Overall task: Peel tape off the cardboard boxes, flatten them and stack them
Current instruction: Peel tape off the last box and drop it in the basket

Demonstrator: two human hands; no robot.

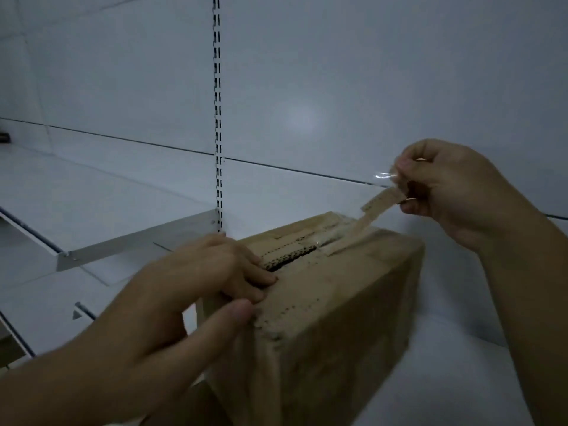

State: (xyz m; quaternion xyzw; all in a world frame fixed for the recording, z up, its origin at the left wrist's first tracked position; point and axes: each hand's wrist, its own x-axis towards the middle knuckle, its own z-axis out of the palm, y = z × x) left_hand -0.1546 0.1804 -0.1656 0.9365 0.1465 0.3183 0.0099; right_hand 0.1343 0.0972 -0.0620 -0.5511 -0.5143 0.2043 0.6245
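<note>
At white metal shelving [123, 186]: brown cardboard box [338, 305] upright, not flattened. Left hand [184, 290] grip clamps near top corner. Right hand [455, 192] grip pinches clear tape strip [381, 199], part-lifted from top seam. Seam gaping. Judged: peeling midway, flattening and stacking left.

Box [338, 302]: brown corrugated cardboard, closed, worn at the corners. It stands on a white shelf [455, 373] toward 5 o'clock of the view, one corner facing the viewer.
Seam [289, 256]: the top flaps are parted to a narrow dark slit running from 8 to 2 o'clock, with fluted edges exposed.
Tape [379, 199]: a clear strip carrying torn brown paper. Its lower end is stuck at the seam's 2 o'clock end, and the rest rises toward 1 o'clock.
Hold: the left hand [190, 287] grips the box's 9 o'clock top edge; the right hand [455, 192] pinches the tape's free end.
</note>
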